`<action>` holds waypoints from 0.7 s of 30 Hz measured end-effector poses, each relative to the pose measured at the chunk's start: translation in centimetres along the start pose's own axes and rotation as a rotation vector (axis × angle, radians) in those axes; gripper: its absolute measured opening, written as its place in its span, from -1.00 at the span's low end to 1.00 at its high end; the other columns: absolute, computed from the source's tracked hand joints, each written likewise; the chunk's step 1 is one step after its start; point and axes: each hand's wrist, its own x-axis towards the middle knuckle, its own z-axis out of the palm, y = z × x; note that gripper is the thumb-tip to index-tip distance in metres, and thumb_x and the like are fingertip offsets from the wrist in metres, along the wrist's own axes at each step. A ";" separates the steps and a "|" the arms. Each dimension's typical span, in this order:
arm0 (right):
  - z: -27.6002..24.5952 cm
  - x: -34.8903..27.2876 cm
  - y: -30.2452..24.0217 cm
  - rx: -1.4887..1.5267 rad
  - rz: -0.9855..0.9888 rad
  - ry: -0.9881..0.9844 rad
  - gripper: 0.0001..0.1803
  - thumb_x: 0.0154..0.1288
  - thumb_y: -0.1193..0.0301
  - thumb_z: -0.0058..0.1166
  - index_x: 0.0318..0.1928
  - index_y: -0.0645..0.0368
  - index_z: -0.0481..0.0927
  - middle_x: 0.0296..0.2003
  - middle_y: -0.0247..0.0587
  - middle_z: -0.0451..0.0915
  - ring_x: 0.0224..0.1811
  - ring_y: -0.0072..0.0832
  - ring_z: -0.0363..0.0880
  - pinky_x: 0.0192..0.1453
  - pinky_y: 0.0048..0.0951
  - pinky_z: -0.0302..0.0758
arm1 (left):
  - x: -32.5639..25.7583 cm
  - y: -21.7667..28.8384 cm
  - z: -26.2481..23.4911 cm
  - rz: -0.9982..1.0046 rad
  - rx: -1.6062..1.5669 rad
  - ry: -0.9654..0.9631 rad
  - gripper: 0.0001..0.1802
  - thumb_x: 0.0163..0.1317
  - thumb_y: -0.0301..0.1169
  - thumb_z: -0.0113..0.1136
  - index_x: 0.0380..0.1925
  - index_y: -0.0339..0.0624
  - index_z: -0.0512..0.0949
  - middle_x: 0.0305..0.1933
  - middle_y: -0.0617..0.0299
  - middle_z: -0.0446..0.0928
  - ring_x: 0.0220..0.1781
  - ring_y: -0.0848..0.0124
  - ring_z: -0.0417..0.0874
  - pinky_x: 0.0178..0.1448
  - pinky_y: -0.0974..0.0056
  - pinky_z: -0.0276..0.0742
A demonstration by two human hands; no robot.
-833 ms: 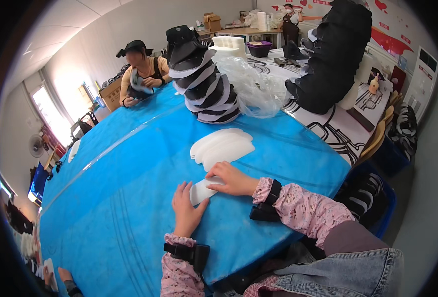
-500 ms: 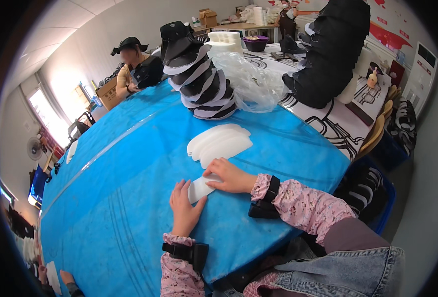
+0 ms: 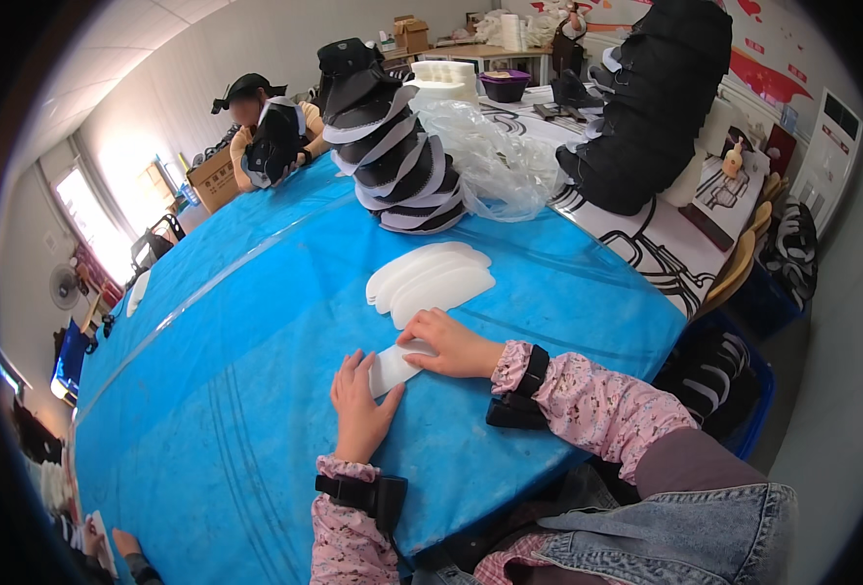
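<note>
White foam piece (image 3: 392,368) lies flat under both hands' spread fingers (image 3: 353,375) on blue cloth (image 3: 256,390).

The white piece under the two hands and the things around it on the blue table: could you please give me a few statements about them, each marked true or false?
1. Both the left hand and the right hand rest on the white piece. True.
2. The white piece lies on a bare wooden table. False: the blue table cover is under it.
3. A fan of white curved pieces lies beyond the hands. True.
4. The stack of black and white caps stands between the hands. False: it stands farther back, past the fan.
5. The clear plastic bag covers the white piece. False: it lies beside the stack.
</note>
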 end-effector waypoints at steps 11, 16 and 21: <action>-0.9 0.3 0.9 -0.040 -0.106 0.034 -0.52 -0.02 0.21 0.22 -0.11 0.21 0.47 -0.17 -0.08 0.41 -0.08 -0.17 0.32 0.07 -0.27 0.28 | 1.4 1.1 -0.5 0.048 -0.081 0.008 -0.38 -0.11 -0.27 0.33 0.03 -0.13 0.39 0.03 0.06 0.38 0.15 0.13 0.32 0.22 0.07 0.11; 0.9 0.3 0.2 -0.001 -0.062 0.001 -0.42 -0.08 0.16 0.27 -0.09 0.25 0.45 -0.23 -0.07 0.44 -0.07 -0.17 0.34 0.05 -0.27 0.29 | 0.7 1.6 -1.3 0.026 -0.127 0.029 -0.33 -0.20 -0.30 0.38 0.02 -0.07 0.42 -0.06 0.07 0.41 0.01 0.14 0.41 0.06 0.11 0.26; -1.3 0.4 -0.6 0.025 0.009 -0.061 -0.54 0.00 0.25 0.27 -0.14 0.22 0.43 -0.20 -0.09 0.46 -0.12 -0.24 0.43 -0.02 -0.37 0.37 | 1.9 2.5 -1.7 0.014 -0.099 0.190 -0.45 -0.14 -0.37 0.33 -0.04 -0.08 0.46 -0.08 0.10 0.41 -0.02 0.15 0.41 0.03 0.16 0.31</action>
